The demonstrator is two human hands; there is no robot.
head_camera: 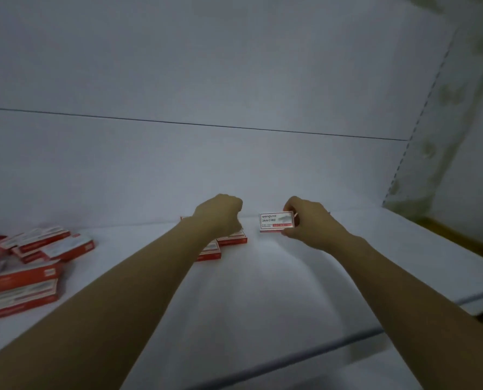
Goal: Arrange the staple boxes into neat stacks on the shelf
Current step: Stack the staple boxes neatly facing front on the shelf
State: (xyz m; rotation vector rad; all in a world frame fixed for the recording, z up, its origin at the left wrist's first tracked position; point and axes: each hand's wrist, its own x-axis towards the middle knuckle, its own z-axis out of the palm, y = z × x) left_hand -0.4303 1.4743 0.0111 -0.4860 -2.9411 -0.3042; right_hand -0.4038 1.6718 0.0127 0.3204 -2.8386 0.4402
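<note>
**White shelf, red staple boxes**

The shelf [263, 291] is plain white with a lip along its front edge. A messy pile [29, 260] of red boxes sits at its left edge. Mid-shelf toward the back, the left hand [219, 215] curls down over a low stack [229, 240]; can't tell if it's gripping. Just beside it, the right hand [308, 223] pinches one staple box [277, 222], label toward the camera. Behind is a white back panel [234, 80] and, on the right, a slotted upright [420, 122].

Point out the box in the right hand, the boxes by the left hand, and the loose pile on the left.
Held box [277, 222]: head view, on its white printed face.
Middle boxes [232, 240]: head view, on the right one's red edge.
Loose pile [27, 277]: head view, on a red box side mid-pile.
</note>
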